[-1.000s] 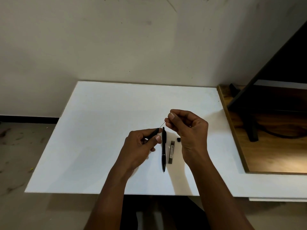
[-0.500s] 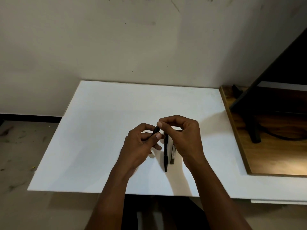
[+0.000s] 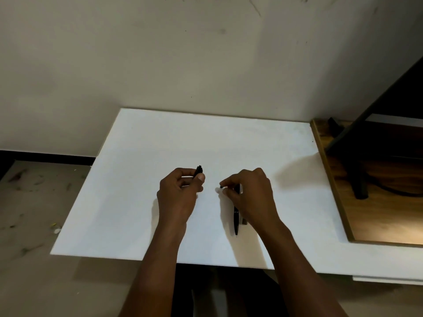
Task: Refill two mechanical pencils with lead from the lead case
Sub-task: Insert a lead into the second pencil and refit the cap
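My left hand point(image 3: 177, 193) grips a black mechanical pencil point(image 3: 198, 170), whose top end sticks up past the thumb. My right hand point(image 3: 250, 195) pinches a small black piece point(image 3: 221, 186) between thumb and fingertips, just above the white table point(image 3: 142, 202). A second black pencil point(image 3: 236, 221) lies lengthwise on the table, partly under my right hand. Beside it on the right, a sliver of the grey lead case point(image 3: 244, 221) shows; the wrist hides most of the case.
To the right, a wooden board point(image 3: 380, 220) with a dark stand leg point(image 3: 359, 181) and a cable butts against the table. A wall rises behind the table. The floor lies to the left.
The hands met at the held pencil's top, then parted. My left hand moved the pencil leftward; my right hand dropped over the lying pencil and now pinches a small black piece.
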{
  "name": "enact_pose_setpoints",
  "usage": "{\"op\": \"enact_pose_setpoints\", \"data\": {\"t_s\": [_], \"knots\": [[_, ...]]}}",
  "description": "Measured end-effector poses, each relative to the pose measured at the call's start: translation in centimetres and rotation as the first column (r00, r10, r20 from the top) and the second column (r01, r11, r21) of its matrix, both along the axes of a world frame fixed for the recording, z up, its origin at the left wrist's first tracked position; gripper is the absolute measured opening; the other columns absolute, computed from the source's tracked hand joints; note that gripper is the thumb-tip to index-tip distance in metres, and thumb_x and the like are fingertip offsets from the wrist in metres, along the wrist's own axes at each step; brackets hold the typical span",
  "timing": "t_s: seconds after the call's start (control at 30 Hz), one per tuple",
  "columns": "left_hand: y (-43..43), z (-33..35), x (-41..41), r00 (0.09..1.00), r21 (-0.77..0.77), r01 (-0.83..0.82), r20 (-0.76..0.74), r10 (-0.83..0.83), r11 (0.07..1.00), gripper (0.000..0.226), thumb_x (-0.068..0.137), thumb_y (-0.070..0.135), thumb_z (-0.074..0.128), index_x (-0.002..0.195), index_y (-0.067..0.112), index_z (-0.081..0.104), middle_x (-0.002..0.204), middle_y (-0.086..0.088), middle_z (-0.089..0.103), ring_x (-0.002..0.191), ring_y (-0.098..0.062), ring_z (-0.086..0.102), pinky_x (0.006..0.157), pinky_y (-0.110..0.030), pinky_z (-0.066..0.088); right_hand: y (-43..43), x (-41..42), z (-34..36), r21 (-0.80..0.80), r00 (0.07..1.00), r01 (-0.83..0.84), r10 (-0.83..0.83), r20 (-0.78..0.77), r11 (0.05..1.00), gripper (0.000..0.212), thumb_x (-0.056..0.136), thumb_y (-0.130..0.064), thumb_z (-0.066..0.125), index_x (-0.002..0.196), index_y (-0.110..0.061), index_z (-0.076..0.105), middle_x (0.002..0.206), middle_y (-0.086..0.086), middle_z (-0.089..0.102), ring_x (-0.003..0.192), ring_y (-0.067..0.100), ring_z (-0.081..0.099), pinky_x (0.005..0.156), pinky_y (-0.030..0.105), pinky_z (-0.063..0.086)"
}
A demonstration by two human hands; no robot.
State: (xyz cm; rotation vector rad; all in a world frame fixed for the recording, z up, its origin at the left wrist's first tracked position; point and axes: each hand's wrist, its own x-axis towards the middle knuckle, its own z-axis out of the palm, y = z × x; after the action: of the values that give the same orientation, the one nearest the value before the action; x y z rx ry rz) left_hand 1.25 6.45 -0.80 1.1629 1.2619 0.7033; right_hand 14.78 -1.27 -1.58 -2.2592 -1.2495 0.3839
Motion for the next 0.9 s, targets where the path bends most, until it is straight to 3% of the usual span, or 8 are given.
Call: {"op": "enact_pose_setpoints", "data": {"t_s": [0.17, 0.5, 0.53, 0.6, 0.67, 0.73, 0.8, 0.9], "knots": [[0.0, 0.3, -0.2, 1.000, 0.008, 0.025, -0.007, -0.025, 1.000, 0.014, 0.088, 0.023, 0.074, 0.099, 0.015, 0.073, 0.090, -0.007, 0.078, 0.076, -0.019, 0.073, 0.077, -0.038, 0.057, 0.8, -1.1, -0.2, -0.088, 0.985, -0.074, 0.087, 0.152, 0.993, 0.028, 0.096, -0.016, 0.058, 0.111, -0.030, 0.077, 0.098, -0.005, 0.075, 0.103, 0.024, 0.051, 0.084, 0.036, 0.043], [0.1, 0.5, -0.2, 0.999, 0.013, 0.045, -0.018, -0.044, 0.999, 0.010, 0.086, 0.025, 0.076, 0.095, 0.020, 0.074, 0.084, -0.004, 0.078, 0.074, -0.017, 0.074, 0.088, -0.046, 0.058, 1.0, -1.7, -0.9, -0.179, 0.951, -0.055, 0.106, 0.289, 0.982, 0.028, 0.095, -0.007, 0.051, 0.104, -0.023, 0.072, 0.099, -0.003, 0.069, 0.100, 0.022, 0.051, 0.076, 0.031, 0.038], [0.0, 0.5, -0.2, 0.999, 0.013, 0.048, -0.020, -0.048, 0.999, 0.010, 0.086, 0.025, 0.076, 0.095, 0.020, 0.074, 0.084, -0.004, 0.078, 0.074, -0.016, 0.073, 0.088, -0.045, 0.057, 1.0, -1.8, -1.0, -0.132, 0.965, -0.028, 0.061, 0.255, 0.991, 0.025, 0.095, -0.007, 0.052, 0.101, -0.022, 0.072, 0.098, -0.004, 0.069, 0.098, 0.020, 0.052, 0.076, 0.030, 0.038], [0.0, 0.5, -0.2, 0.998, 0.022, 0.065, -0.029, -0.064, 0.998, 0.011, 0.085, 0.025, 0.077, 0.095, 0.020, 0.075, 0.083, -0.005, 0.078, 0.072, -0.015, 0.072, 0.083, -0.042, 0.057, 1.1, -1.5, -0.6, 0.061, 0.995, 0.101, -0.100, -0.020, 0.993, 0.017, 0.093, -0.008, 0.059, 0.093, -0.019, 0.073, 0.092, -0.007, 0.071, 0.092, 0.013, 0.058, 0.074, 0.025, 0.041], [0.0, 0.6, -0.2, 0.995, 0.035, 0.097, -0.041, -0.096, 0.995, 0.013, 0.084, 0.023, 0.079, 0.096, 0.020, 0.077, 0.082, -0.005, 0.078, 0.071, -0.014, 0.072, 0.075, -0.034, 0.056, 1.2, -0.8, 0.0, 0.208, 0.915, 0.254, -0.165, -0.369, 0.944, 0.012, 0.091, -0.009, 0.065, 0.089, -0.017, 0.074, 0.086, -0.009, 0.074, 0.080, 0.004, 0.066, 0.070, 0.015, 0.046], [-0.1, 0.6, -0.2, 0.990, 0.046, 0.135, -0.054, -0.133, 0.990, 0.013, 0.082, 0.022, 0.081, 0.095, 0.022, 0.078, 0.082, -0.003, 0.079, 0.072, -0.013, 0.072, 0.070, -0.025, 0.053, 1.1, -0.4, 0.7, 0.237, 0.791, 0.330, -0.131, -0.597, 0.914, 0.010, 0.093, -0.009, 0.066, 0.091, -0.014, 0.074, 0.084, -0.002, 0.077, 0.074, 0.010, 0.073, 0.070, 0.018, 0.054], [-0.1, 0.7, -0.1, 0.984, 0.057, 0.169, -0.060, -0.166, 0.984, 0.015, 0.081, 0.022, 0.081, 0.095, 0.023, 0.080, 0.083, -0.002, 0.079, 0.074, -0.012, 0.072, 0.067, -0.021, 0.051, 0.9, -0.3, 1.1, 0.247, 0.706, 0.347, -0.079, -0.703, 0.905, 0.009, 0.094, -0.007, 0.065, 0.094, -0.009, 0.074, 0.083, 0.008, 0.078, 0.075, 0.021, 0.076, 0.075, 0.028, 0.061], [-0.1, 0.7, 0.0, 0.975, 0.077, 0.215, -0.080, -0.208, 0.974, 0.015, 0.081, 0.021, 0.081, 0.096, 0.023, 0.080, 0.085, 0.000, 0.080, 0.076, -0.009, 0.072, 0.068, -0.022, 0.050, 0.7, -0.4, 1.1, 0.250, 0.674, 0.338, -0.048, -0.737, 0.907, 0.008, 0.094, -0.005, 0.066, 0.096, -0.005, 0.074, 0.086, 0.013, 0.079, 0.077, 0.022, 0.078, 0.081, 0.034, 0.062]]}}
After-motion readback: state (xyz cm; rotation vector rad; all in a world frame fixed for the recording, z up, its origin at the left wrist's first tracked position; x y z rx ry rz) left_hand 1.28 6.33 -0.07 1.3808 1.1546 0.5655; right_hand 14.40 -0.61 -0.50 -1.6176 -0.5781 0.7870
